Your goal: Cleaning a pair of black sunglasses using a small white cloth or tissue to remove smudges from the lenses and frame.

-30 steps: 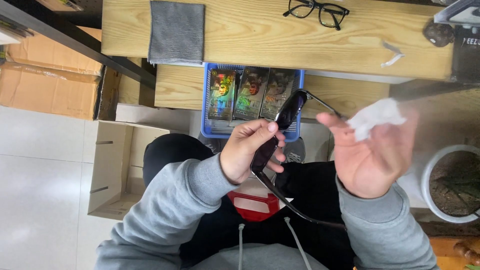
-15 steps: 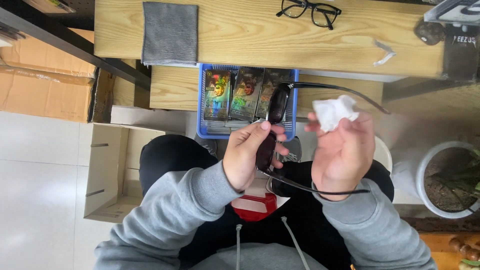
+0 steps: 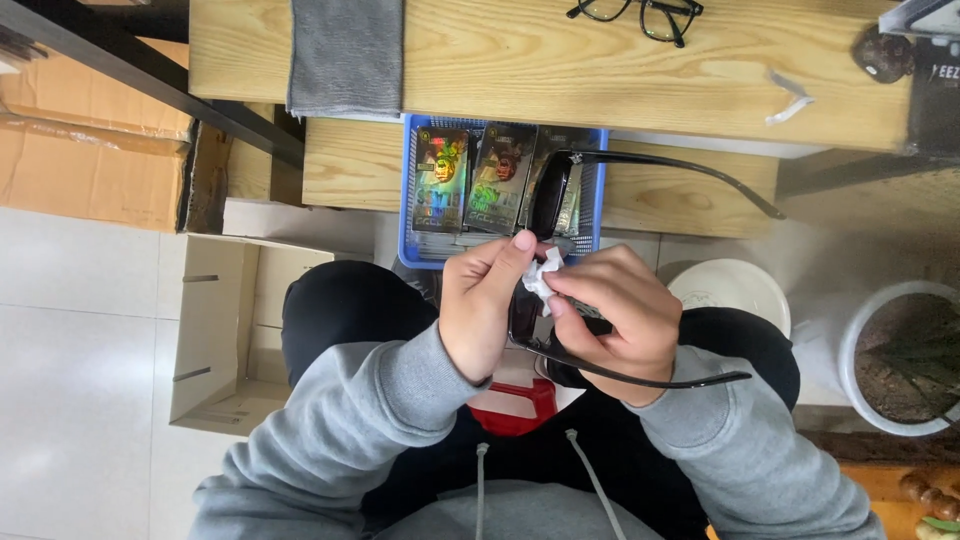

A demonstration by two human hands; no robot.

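My left hand (image 3: 485,305) grips a pair of black sunglasses (image 3: 548,195) by the frame, held above my lap with both temple arms spread out to the right. My right hand (image 3: 620,320) pinches a small white wipe (image 3: 543,275) and presses it against the lower lens. The upper lens sticks out past my fingers, over a blue basket (image 3: 408,215).
The blue basket holds shiny card packs under a wooden desk (image 3: 520,70). On the desk lie a grey cloth (image 3: 345,55) and black-framed eyeglasses (image 3: 640,15). An open cardboard box (image 3: 220,330) stands at left, a white plant pot (image 3: 900,360) at right.
My right hand has come in from the right with the white wipe and now presses it on the sunglasses' lens, close against my left hand.
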